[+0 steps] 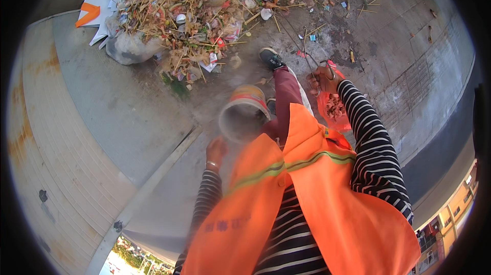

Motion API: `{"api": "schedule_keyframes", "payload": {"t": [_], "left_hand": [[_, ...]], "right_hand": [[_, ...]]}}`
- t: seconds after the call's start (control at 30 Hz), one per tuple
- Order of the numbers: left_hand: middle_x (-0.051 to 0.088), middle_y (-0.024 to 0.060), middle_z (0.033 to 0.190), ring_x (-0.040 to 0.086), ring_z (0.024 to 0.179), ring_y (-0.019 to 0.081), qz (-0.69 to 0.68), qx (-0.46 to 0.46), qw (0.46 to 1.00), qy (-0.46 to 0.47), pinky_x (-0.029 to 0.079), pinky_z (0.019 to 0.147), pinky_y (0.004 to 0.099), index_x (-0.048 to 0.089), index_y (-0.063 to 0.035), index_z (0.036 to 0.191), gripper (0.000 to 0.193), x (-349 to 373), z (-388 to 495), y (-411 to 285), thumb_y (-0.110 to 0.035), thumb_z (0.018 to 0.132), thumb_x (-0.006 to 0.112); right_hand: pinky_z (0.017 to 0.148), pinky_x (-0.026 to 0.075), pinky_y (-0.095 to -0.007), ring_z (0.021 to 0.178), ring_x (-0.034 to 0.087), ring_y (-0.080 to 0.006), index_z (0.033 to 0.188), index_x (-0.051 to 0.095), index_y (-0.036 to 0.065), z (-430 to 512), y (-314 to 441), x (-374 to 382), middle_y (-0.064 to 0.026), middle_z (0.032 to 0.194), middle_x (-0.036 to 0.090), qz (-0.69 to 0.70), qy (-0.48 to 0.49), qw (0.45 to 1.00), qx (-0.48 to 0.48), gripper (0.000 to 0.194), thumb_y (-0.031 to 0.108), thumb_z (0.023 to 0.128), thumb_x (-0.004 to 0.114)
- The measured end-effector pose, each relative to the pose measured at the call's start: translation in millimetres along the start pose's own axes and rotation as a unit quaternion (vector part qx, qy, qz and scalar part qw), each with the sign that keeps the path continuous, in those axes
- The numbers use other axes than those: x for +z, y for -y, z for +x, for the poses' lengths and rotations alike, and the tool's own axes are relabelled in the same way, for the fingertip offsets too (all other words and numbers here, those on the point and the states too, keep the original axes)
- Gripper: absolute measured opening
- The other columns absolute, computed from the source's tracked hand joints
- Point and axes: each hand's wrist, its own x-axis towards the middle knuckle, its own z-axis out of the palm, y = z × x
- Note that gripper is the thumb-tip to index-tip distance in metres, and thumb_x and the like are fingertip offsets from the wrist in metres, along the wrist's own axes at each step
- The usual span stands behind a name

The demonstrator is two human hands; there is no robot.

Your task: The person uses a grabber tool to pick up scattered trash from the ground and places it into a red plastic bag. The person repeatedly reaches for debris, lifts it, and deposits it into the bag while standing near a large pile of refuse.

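Before me is a tilted bucket [248, 96], its pale round mouth turned toward my body and its outer wall red and yellow. My left hand [216, 152], blurred and wearing a bracelet, is closed at the lower left of its rim; the exact grip is hidden. The bucket's inside is too blurred to make out. My right hand [324, 79] holds long thin metal tongs [307, 50] that reach toward the ground. Beside that hand hangs a red plastic bag [343, 121] with brownish scraps [335, 107] inside; whether the hand also carries the bag is unclear.
A large heap of mixed refuse [191, 14], with sticks, food scraps, plastic and cups, covers the ground ahead. White and orange boards [90, 14] and a clear plastic sack [132, 48] edge it. Loose litter [312, 38] lies to the right. A rust-stained metal panel [50, 83] stands left.
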Motion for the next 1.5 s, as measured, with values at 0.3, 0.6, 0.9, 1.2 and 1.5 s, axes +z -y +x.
{"api": "schedule_keyframes", "payload": {"t": [0.3,0.6,0.9,1.2,1.5], "left_hand": [[0.061,0.0061,0.082,0.059,0.062,0.0158,-0.014,-0.048,0.999,-0.021,0.049,0.056,0.0304,0.054,-0.0083,0.114,0.03,-12.1,13.2,42.7,-0.021,0.087,0.054],[0.061,0.0063,0.083,0.059,0.062,0.0158,-0.005,-0.039,0.999,0.01,0.049,0.056,0.0296,0.055,-0.0074,0.113,0.03,8.2,8.4,30.6,-0.022,0.087,0.054],[0.061,0.0061,0.082,0.058,0.061,0.0152,0.002,-0.027,1.0,0.001,0.049,0.055,0.0293,0.055,-0.0076,0.112,0.027,24.1,10.3,19.0,-0.021,0.089,0.052],[0.061,0.0061,0.082,0.058,0.062,0.0154,0.009,-0.041,0.999,0.017,0.049,0.055,0.0297,0.054,-0.0079,0.113,0.027,27.3,7.6,20.5,-0.021,0.089,0.052],[0.061,0.0072,0.083,0.058,0.062,0.016,0.0,-0.047,0.999,0.016,0.049,0.056,0.0301,0.054,-0.0067,0.114,0.029,24.8,15.0,20.1,-0.021,0.089,0.051]], "right_hand": [[0.075,0.049,-0.0458,0.066,0.052,-0.0159,0.091,0.051,0.001,52.5,50.5,26.8,-0.0053,0.075,0.05,0.111,0.0,0.993,0.046,0.031,0.031,0.081,0.054],[0.079,0.048,-0.0482,0.065,0.05,-0.0161,0.096,0.05,0.0,60.3,75.5,41.8,-0.0041,0.073,0.048,0.075,-0.032,0.993,0.08,0.034,0.03,0.082,0.049],[0.081,0.046,-0.0558,0.072,0.053,-0.0207,0.09,0.051,0.0,70.3,111.9,46.9,-0.009,0.083,0.052,0.084,0.02,0.994,0.06,0.032,0.03,0.082,0.048],[0.079,0.048,-0.0542,0.068,0.054,-0.0184,0.082,0.051,0.002,80.4,121.0,18.5,-0.0102,0.088,0.052,0.074,0.004,0.995,0.073,0.023,0.025,0.081,0.05],[0.066,0.055,-0.0416,0.055,0.051,-0.01,0.086,0.053,-0.001,62.0,109.1,21.8,0.0003,0.065,0.049,0.036,-0.025,0.998,0.034,0.023,0.021,0.082,0.052]]}}
